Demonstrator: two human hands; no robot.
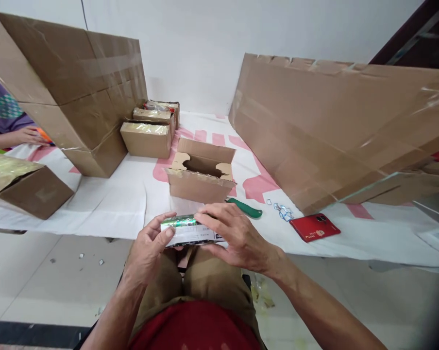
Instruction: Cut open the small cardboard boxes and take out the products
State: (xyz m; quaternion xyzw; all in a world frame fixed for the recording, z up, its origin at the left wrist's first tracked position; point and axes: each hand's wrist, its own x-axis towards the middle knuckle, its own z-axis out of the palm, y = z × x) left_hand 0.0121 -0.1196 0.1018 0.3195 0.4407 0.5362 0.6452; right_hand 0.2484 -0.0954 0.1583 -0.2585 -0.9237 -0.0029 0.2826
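Observation:
Above my lap, at the table's front edge, a small white package with a shiny green top [186, 234] is held between both hands. My left hand [152, 243] grips its left end, thumb on the near face. My right hand [234, 236] is closed around the right end, fingers over the top. Its exact kind I cannot make out. Just beyond stands a small cardboard box [203, 187] with raised flaps and an opening at the top. Beside that box lies a green-handled tool [246, 208], its far end hidden behind the box and my right hand.
A red phone [315, 227] and crumpled blue-and-white scraps [283, 211] lie to the right. Large cardboard boxes stand left [95, 92] and right [336, 126]. Several smaller boxes [146, 140] sit behind; a taped box [37, 189] is at left. Another person's hand [30, 135] holds something orange.

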